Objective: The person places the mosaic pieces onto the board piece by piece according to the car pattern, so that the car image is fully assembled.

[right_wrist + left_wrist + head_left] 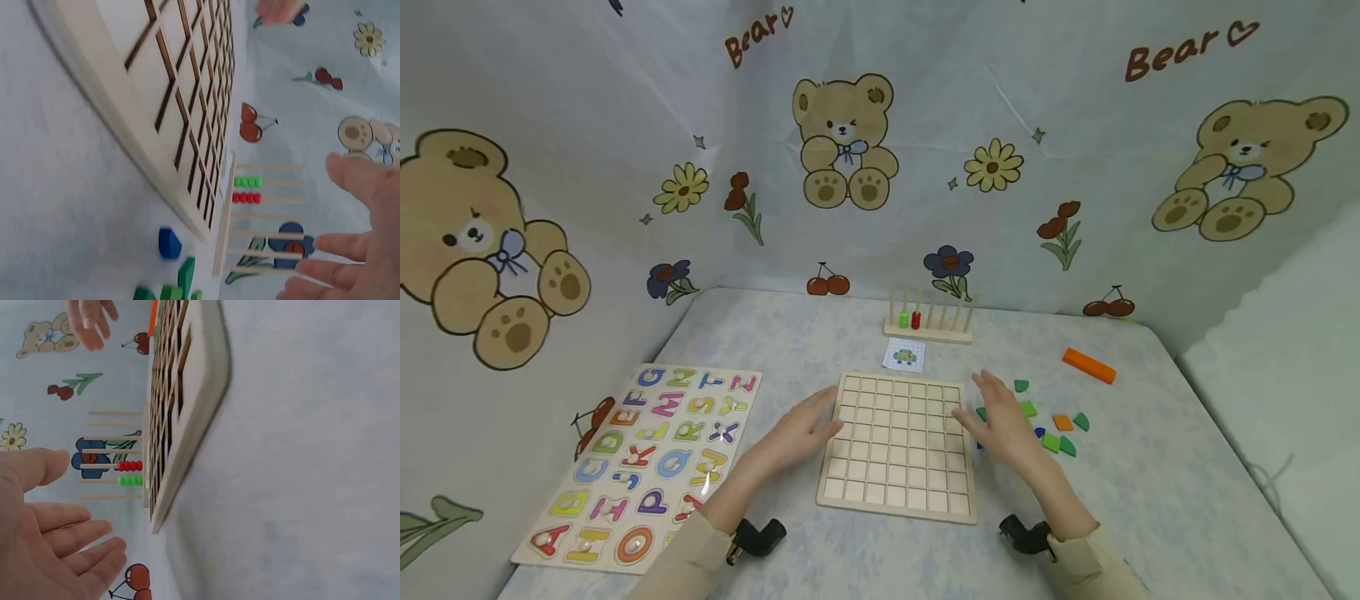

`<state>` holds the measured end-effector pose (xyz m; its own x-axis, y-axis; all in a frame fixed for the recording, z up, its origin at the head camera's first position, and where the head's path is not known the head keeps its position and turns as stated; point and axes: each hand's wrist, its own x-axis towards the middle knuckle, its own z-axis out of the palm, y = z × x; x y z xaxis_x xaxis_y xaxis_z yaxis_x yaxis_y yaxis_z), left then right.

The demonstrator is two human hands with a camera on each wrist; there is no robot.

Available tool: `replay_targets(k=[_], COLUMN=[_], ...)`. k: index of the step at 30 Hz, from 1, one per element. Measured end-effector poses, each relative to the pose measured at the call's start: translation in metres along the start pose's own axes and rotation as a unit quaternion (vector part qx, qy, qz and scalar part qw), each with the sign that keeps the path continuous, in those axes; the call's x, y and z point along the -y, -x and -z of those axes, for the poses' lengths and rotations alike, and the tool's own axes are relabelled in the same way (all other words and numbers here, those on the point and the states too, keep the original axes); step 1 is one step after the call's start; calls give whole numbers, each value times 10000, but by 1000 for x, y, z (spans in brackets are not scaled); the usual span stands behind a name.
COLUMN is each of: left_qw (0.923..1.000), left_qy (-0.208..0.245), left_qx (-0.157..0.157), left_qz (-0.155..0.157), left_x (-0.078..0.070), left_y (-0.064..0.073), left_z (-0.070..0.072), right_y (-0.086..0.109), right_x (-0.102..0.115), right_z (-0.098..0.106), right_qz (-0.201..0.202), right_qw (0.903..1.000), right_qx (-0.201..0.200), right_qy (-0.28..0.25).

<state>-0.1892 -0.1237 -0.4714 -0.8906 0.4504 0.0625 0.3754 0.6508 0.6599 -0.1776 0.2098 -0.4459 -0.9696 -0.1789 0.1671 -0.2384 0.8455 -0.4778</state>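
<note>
A square wooden grid board (895, 512) lies flat on the table between my two hands, its cells bare. My left hand (801, 429) hovers at the board's upper left edge with fingers extended and thumb apart, holding nothing. On the other side my right hand (1003, 425) is held over the board's right edge, fingers spread and nothing in its grasp. In the left wrist view the palm of the left hand (62, 544) faces the board's side. Small green, orange and blue blocks (1051, 442) lie scattered just right of the right hand, which partly hides some.
Behind the board are a picture card (904, 355) with a green figure and a wooden peg rack (928, 335) bearing green and red beads. An alphabet puzzle board (647, 467) lies at the left. An orange bar (1089, 366) rests at the back right.
</note>
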Motion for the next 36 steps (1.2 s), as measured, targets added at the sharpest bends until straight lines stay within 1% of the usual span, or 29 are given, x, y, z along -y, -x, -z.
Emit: replay_targets(k=[2,4,7,9,11,14,15,18,20,21,22,24,25,27,28,30,33,34,36], left_qw=[9991,9975,9947,9932,9917,9910,9912,9915,9916,9917,9917,9917,9917,9915,9914,9913,9915,9916,9915], left_qy=[383,660,990,1156,1283,1333,1305,1260,1245,1243,1237,1234,1232,1243,1248,1259,1246,1242,1248], left_qx=[107,157,155,93,28,-116,-171,-304,-330,-335,-341,-353,-354,-372,-383,-380,-374,-369,-366], left_qz=[110,199,231,120,20,-101,-109,-106,-55,-35,-29,-18,-5,-3,-2,22,29,21,12], left_x=[4,8,13,15,16,16,17,17,18,18,19,19,19,20,21,21,21,21,20], left_y=[10,19,28,31,33,35,36,37,37,37,37,36,36,36,35,36,36,36,36], left_z=[-3,-7,-14,-19,-24,-29,-31,-34,-34,-35,-35,-35,-35,-35,-35,-36,-36,-36,-35], right_y=[0,0,2,2,3,3,3,5,5,6,6,6,7,11,14,20,29,32,36], right_x=[-7,-16,-30,-40,-51,-72,-83,-111,-138,-154,-167,-200,-213,-229,-231,-227,-202,-193,-179], right_z=[6,13,25,33,40,50,49,53,48,44,43,33,30,27,27,30,36,39,42], right_qz=[59,85,-79,-244,-428,-754,-881,-1285,-1587,-1685,-1793,-1902,-1983,-2037,-2095,-2224,-2472,-2542,-2620], right_qw=[9996,9986,9955,9920,9884,9834,9798,9748,9706,9700,9706,9686,9665,9654,9639,9612,9538,9508,9475], right_qx=[-143,-316,-599,-816,-927,-953,-1047,-985,-1140,-1202,-1177,-1342,-1409,-1397,-1403,-1341,-1290,-1248,-1165], right_qy=[-231,-409,-726,-929,-1121,-1346,-1459,-1534,-1406,-1278,-1090,-878,-823,-840,-855,-935,-1118,-1254,-1413])
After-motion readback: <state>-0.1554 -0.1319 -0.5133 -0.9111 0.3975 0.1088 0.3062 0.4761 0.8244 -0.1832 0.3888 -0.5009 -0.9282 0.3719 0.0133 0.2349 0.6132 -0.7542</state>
